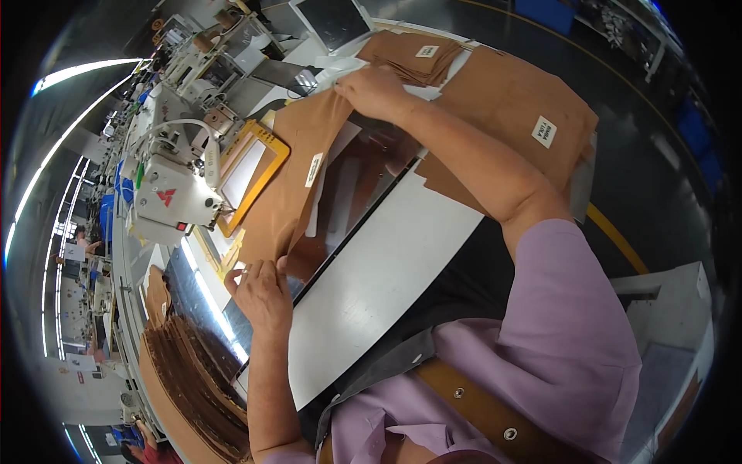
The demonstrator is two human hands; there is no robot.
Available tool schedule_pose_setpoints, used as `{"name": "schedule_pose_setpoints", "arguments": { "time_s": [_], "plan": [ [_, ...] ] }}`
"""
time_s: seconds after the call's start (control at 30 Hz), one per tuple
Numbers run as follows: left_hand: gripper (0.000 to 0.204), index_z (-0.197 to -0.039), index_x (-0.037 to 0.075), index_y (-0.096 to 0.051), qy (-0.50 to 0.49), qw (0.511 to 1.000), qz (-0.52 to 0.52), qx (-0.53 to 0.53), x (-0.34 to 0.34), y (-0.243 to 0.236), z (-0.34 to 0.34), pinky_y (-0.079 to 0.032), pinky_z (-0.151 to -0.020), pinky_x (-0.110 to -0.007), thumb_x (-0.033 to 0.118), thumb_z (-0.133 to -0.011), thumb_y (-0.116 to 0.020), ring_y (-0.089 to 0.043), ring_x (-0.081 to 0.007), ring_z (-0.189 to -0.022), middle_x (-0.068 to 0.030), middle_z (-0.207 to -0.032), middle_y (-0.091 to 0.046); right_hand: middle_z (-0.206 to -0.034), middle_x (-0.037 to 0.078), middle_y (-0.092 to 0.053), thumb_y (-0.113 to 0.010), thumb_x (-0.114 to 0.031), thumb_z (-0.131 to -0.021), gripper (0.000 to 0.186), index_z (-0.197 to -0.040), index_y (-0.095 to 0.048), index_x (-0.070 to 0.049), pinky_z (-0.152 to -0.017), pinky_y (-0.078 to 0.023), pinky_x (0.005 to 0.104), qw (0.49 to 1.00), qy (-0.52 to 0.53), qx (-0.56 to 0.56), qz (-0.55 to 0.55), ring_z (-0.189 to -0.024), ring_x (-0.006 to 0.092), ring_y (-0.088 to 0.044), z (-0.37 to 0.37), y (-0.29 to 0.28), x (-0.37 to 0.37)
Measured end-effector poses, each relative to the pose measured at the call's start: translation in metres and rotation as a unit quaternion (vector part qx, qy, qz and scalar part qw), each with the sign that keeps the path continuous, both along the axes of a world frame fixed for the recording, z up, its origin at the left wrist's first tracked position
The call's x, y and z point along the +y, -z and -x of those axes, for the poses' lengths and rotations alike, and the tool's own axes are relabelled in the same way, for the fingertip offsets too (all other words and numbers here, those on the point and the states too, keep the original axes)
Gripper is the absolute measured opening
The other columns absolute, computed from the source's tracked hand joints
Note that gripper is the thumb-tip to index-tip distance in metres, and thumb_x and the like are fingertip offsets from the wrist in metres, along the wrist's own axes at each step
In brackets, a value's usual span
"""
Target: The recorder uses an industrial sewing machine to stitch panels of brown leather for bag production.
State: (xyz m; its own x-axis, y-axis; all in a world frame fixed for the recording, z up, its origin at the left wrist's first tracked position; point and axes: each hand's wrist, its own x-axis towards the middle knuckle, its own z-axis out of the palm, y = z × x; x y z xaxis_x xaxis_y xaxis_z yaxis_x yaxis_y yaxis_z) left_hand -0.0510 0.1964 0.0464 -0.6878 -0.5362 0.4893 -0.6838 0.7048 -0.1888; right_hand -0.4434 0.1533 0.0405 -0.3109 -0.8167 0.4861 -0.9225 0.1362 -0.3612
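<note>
A long brown fabric panel with a small white label slants across the work surface, held up between my two hands. Its far end is pinched in my right hand, fingers closed on the edge. My left hand has its thumb and fingers closed on the near end, where the cloth puckers. The panel's left edge lies beside a yellow frame under the head of a white sewing machine. Beneath the panel is a shiny plate that mirrors it.
At the right lies a large labelled brown stack, with a smaller brown pile behind it. Many folded brown pieces stand at lower left. A white tabletop borders my body. A dark screen stands at the back.
</note>
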Motion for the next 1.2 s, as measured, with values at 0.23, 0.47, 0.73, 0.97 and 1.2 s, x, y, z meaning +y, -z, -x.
{"name": "schedule_pose_setpoints", "arguments": {
  "time_s": [0.23, 0.47, 0.73, 0.97, 1.2],
  "plan": [
    [0.026, -0.083, 0.015, -0.062, 0.281, 0.957, -0.030, 0.061, 0.088, 0.000, 0.115, -0.042, -0.093, -0.045, 0.037, -0.086, -0.074, -0.063, -0.0198, -0.071, -0.0004, -0.073, -0.061, -0.117, 0.012, -0.072, -0.055, -0.047, -0.098, 0.043, -0.116, -0.075, -0.014, -0.094, -0.053, 0.0369, 0.980, 0.140, -0.065, 0.126, -0.110, 0.0331, -0.068, 0.128, -0.028, 0.175],
    [0.020, -0.084, 0.009, -0.064, 0.483, 0.723, -0.488, 0.073, 0.117, -0.056, 0.109, -0.043, -0.090, -0.040, 0.026, -0.087, -0.076, -0.066, -0.0214, -0.077, -0.0034, -0.080, -0.066, -0.137, 0.010, -0.064, -0.061, -0.041, -0.098, 0.040, -0.129, -0.069, -0.016, -0.104, -0.048, 0.0403, 0.925, 0.350, 0.052, 0.141, -0.128, 0.0292, -0.059, 0.216, 0.011, 0.298],
    [0.053, -0.095, -0.003, -0.068, 0.455, 0.193, -0.856, 0.153, 0.149, -0.095, 0.070, -0.048, -0.091, -0.041, 0.040, -0.106, -0.039, -0.068, -0.0310, -0.081, -0.0108, -0.085, -0.069, -0.114, 0.014, -0.073, -0.065, -0.031, -0.098, 0.033, -0.118, -0.072, -0.007, -0.091, -0.054, 0.0357, 0.990, 0.060, -0.107, 0.068, -0.105, 0.0294, -0.070, 0.106, -0.006, 0.167],
    [0.052, -0.093, -0.004, -0.059, 0.504, 0.032, -0.842, 0.192, 0.153, -0.073, 0.051, -0.046, -0.076, -0.037, 0.046, -0.099, -0.045, -0.058, -0.0269, -0.086, -0.0156, -0.094, -0.060, -0.111, 0.018, -0.072, -0.073, -0.030, -0.091, 0.034, -0.114, -0.073, -0.006, -0.088, -0.055, 0.0418, 0.994, -0.099, -0.036, -0.016, -0.101, 0.0329, -0.070, 0.032, 0.016, -0.004],
    [0.049, -0.091, -0.002, -0.059, 0.516, 0.056, -0.813, 0.263, 0.133, -0.071, 0.040, -0.047, -0.072, -0.036, 0.045, -0.097, -0.047, -0.058, -0.0269, -0.081, -0.0135, -0.087, -0.058, -0.102, 0.021, -0.073, -0.075, -0.023, -0.087, 0.026, -0.102, -0.076, -0.003, -0.087, -0.055, 0.0460, 0.996, 0.025, 0.065, -0.047, -0.100, 0.0365, -0.070, 0.036, 0.039, -0.087]
  ]
}}
